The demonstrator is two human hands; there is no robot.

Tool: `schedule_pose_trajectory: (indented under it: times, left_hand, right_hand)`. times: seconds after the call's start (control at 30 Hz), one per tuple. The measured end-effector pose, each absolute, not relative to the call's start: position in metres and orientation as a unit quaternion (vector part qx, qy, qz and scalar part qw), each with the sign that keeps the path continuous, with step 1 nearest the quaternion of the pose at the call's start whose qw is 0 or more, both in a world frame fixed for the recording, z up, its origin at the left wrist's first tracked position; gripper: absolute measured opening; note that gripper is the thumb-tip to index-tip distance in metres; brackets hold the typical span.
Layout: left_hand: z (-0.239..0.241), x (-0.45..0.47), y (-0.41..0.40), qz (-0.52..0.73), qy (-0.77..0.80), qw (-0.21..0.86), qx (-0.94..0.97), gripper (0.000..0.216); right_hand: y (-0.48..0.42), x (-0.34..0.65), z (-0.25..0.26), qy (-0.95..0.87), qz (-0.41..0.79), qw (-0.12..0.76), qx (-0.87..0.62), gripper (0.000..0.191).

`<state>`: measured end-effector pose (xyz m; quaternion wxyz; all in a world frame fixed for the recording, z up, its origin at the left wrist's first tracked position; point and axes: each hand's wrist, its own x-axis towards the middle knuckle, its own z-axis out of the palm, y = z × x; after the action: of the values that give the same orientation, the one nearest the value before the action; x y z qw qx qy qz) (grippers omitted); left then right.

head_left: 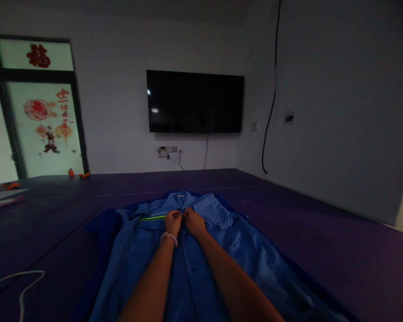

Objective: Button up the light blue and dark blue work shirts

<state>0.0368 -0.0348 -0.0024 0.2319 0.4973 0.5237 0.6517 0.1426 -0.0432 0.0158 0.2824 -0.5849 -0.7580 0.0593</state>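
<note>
A blue work jacket with a collar and a yellow-green chest stripe lies spread on the dark purple table, its collar away from me. Both of my hands meet at its front opening, just below the collar. My left hand, with a pink band at the wrist, pinches the front edge. Close beside it, my right hand has its fingers closed on the other edge. Whether a button sits between the fingertips is too small to make out. Darker blue cloth shows along the jacket's left side.
The purple table reaches to the walls. A white cable lies at the near left. Farther left are a pale flat sheet and small orange items. A television hangs on the wall; a black cable dangles at right.
</note>
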Motion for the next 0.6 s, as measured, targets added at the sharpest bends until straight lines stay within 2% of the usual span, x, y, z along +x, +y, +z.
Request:
schedule_pose_trajectory:
  times: [0.6]
  left_hand:
    - [-0.0044, 0.0359, -0.0317, 0.659, 0.531, 0.251, 0.469, 0.017]
  right_hand:
    - [-0.0416, 0.1452, 0.0148, -0.767, 0.064, 0.281, -0.573, 0.018]
